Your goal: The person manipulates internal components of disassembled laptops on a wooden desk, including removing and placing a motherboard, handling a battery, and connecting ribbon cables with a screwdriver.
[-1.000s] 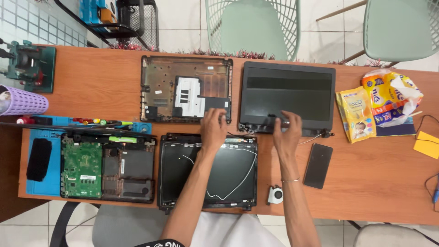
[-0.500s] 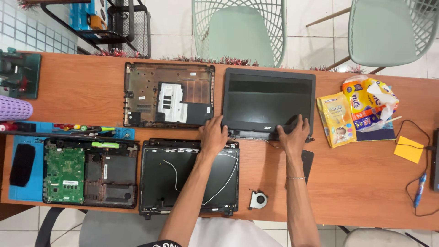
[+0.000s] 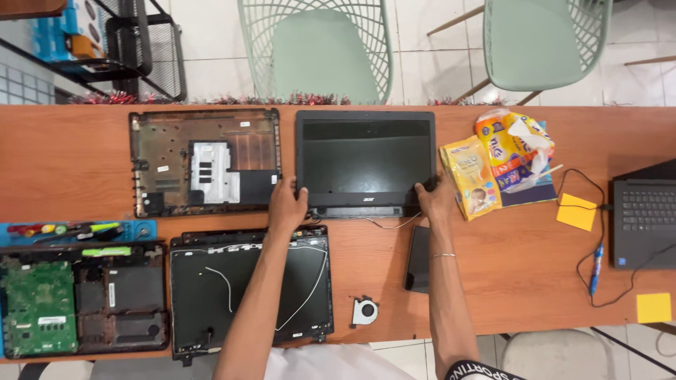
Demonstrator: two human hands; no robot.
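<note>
Nearest the table's front edge, a black display back cover (image 3: 250, 292) with thin white cables across it is laid flat, a small round cooling fan (image 3: 365, 311) just to its right and an opened laptop base with a green circuit board (image 3: 39, 307) to its left. One dark phone (image 3: 419, 259) is seen face down beside the right forearm. Farther in, the black laptop screen panel (image 3: 365, 162) is lying flat in the middle of the orange-brown table (image 3: 63, 162), glass dark, bezel glossy, hinge strip along its near edge with a thin wire trailing out. The left hand (image 3: 287, 206) is closed around its near left corner and the right hand (image 3: 436, 200) is closed around its near right corner. One bare bottom shell (image 3: 204, 162) is set just left of the panel, two yellow packets (image 3: 493, 169) to its right, two yellow sticky notes (image 3: 577, 212) and one more laptop (image 3: 644, 222) beyond. Two pale green chairs (image 3: 317, 49) are placed behind the table.
</note>
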